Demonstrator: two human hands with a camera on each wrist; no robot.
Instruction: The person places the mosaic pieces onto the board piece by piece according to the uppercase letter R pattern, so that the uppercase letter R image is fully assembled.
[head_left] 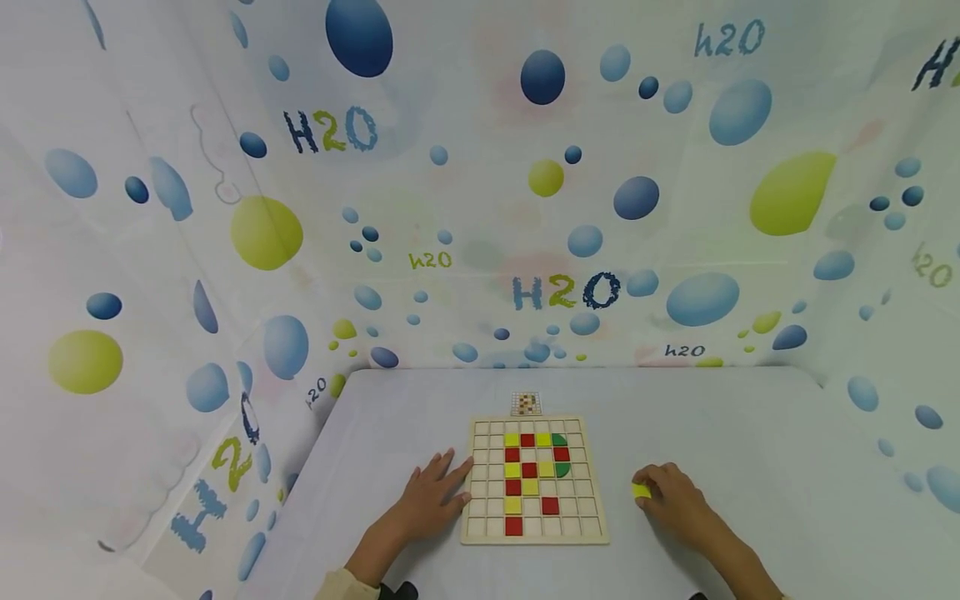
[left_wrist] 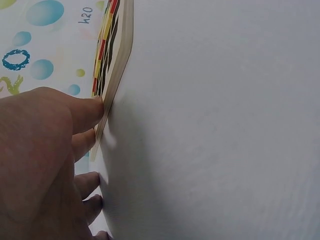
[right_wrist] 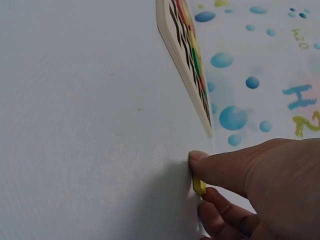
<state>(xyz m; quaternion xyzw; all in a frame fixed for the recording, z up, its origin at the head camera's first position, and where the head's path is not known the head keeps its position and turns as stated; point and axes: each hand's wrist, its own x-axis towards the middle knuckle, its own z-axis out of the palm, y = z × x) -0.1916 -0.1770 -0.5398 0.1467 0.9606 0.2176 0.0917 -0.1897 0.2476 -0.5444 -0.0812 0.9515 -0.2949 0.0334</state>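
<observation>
A wooden grid board (head_left: 591, 527) lies on the table, with red and yellow square tiles and green rounded tiles set in some cells. My left hand (head_left: 431, 502) has its fingers spread, thumb and index fingertips at the board's left edge. In the left wrist view its thumb (left_wrist: 87, 111) rests right by the rim. Off to the right of the board, my right hand (head_left: 675, 504) pinches a yellow tile (head_left: 641, 491) between thumb and fingers. Close over the table in the right wrist view, the yellow tile (right_wrist: 199, 185) shows edge-on. A sliver of red peeks out below the fingers there.
A small pattern card (head_left: 527, 404) with a coloured grid lies just beyond the board's far edge. The white-covered table (head_left: 720, 417) extends to both sides. Behind it and at the sides hangs a curtain (head_left: 480, 208) printed with drops and lettering.
</observation>
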